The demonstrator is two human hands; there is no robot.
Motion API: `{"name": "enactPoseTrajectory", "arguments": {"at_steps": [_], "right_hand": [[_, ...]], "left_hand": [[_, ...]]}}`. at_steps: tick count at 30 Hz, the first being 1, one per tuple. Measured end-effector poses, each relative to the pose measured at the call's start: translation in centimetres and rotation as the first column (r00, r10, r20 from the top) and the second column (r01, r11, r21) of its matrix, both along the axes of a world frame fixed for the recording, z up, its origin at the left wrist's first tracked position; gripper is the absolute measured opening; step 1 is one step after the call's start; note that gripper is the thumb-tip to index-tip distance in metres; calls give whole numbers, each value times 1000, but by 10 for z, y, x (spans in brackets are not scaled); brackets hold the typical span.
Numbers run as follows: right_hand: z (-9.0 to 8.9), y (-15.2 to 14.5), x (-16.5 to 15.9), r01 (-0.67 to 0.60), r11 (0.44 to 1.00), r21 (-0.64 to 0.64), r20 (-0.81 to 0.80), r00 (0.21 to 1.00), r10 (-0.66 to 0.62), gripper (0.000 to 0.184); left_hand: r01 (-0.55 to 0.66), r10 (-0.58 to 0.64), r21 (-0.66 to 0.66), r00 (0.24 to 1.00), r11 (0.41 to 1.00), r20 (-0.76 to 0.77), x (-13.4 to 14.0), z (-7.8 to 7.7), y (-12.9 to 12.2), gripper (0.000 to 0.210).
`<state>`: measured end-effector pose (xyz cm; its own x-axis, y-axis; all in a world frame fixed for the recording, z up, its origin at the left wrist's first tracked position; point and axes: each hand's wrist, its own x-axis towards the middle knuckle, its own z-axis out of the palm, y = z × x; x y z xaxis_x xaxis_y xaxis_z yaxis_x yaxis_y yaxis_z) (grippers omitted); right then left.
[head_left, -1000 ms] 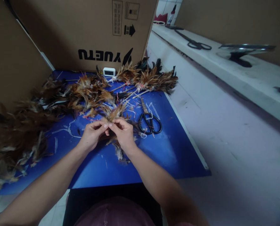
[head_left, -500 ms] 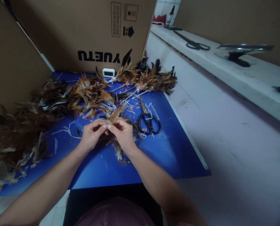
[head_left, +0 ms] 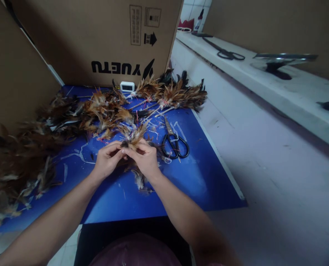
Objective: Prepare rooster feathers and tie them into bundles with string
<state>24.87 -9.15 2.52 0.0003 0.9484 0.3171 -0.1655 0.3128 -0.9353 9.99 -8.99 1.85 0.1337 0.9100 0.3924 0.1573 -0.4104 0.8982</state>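
Observation:
Between my two hands is a small bunch of brown feathers, its tips fanning up and to the right. My left hand pinches the bunch from the left, thumb and fingers closed near a dark tuft. From the right, my right hand grips the same feathers, its thumb almost touching the left one. Grey-brown feathers lie on the blue table under and just beyond the right wrist. Black-handled scissors rest to the right of the hands, blades pointing away. The feathers' lower ends are hidden by my fingers.
A large heap of brown feathers covers the left side. Feather bundles on sticks lie at the back right, near a small white digital device. A cardboard box stands behind. More scissors are on the ledge.
The feathers between my fingers have turned slightly, and a dark tuft now shows above my thumbs. My hands stay in nearly the same place.

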Motion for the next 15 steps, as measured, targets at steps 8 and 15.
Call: {"name": "enactPoseTrajectory", "arguments": {"at_steps": [8, 15], "right_hand": [[1, -1, 3, -44, 998, -46, -2, 999, 44, 22], [6, -1, 6, -39, 999, -12, 23, 999, 40, 25]], "left_hand": [[217, -100, -323, 934, 921, 342, 4, -2, -5, 17], [403, -136, -488, 859, 774, 493, 4, 12, -6, 20]]}}
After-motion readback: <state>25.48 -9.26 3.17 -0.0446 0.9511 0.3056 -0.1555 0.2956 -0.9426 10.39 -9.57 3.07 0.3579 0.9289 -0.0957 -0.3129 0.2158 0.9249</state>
